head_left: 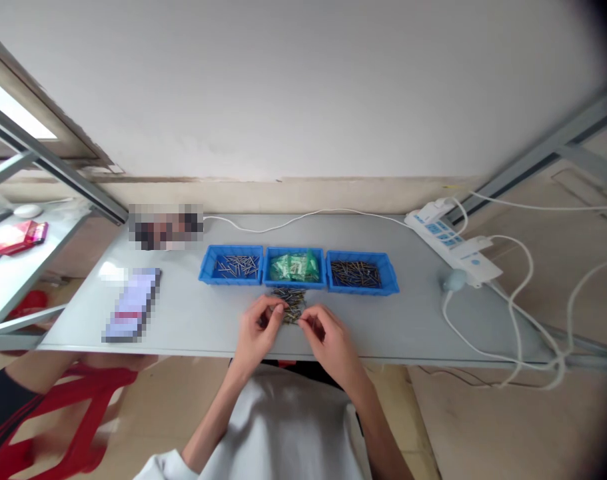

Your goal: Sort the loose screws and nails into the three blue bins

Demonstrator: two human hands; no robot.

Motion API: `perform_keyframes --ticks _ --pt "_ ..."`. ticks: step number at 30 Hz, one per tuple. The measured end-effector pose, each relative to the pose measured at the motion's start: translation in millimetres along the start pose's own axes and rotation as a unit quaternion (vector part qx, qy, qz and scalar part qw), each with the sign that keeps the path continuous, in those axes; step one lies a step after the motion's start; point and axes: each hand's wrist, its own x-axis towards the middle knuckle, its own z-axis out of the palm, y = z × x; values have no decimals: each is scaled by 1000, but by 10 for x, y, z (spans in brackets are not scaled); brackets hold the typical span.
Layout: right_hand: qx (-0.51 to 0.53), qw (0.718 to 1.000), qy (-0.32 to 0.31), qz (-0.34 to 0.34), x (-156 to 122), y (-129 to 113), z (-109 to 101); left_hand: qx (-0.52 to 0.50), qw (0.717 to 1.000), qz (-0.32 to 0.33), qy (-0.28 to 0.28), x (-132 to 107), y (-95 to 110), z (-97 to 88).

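A small pile of screws (290, 297) lies on the grey table in front of the middle blue tray. My left hand (261, 328) is at the pile's left side, thumb and fingers pinched together at its edge. At the right side my right hand (329, 337) has its fingertips pinched low beside the screws. Whatever either pinch holds is too small to make out. Behind the pile, three blue trays stand in a row. The left tray (206, 275) holds silvery screws, the middle tray (294, 284) green-and-clear plastic packets, the right tray (390, 280) darker screws.
A phone (132, 303) lies on the left of the table (193, 327). A blurred-out object (166, 228) sits behind it. On the right are a white power strip (456, 248) and loose cables (520, 313). A person's leg and a red stool (83, 413) are at lower left.
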Motion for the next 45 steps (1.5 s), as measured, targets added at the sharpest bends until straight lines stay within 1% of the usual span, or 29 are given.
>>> perform_keyframes --ticks 3,6,10,14,18,20,28,35,40,42,43,45 --pt "60 998 33 1 31 -48 96 -15 997 57 -40 -6 10 -2" --pt "83 995 56 -9 71 -50 185 -34 996 76 -42 3 -18 -1" --pt "85 994 67 -12 82 -15 225 -35 995 84 -31 20 -61 6" --pt "96 991 91 18 52 3 215 -12 996 91 -23 23 -50 21" --pt "102 989 101 35 32 10 203 6 994 95 -46 24 -35 37" --pt "95 990 103 29 31 12 202 14 994 96 -53 25 -39 41" --pt "94 989 110 17 40 21 224 26 994 90 -52 25 -70 43" --pt "89 988 125 -19 48 -23 180 22 995 90 -48 23 -74 39" --pt "67 986 145 -47 47 -90 209 25 993 105 -51 21 -51 40" --pt "43 982 174 -59 98 -113 158 31 994 98 -42 18 -46 37" --pt "23 977 203 -63 143 -116 98 35 995 90 -35 16 -44 34" --pt "-30 958 280 -57 267 -100 -89 42 997 67 -18 12 -44 27"
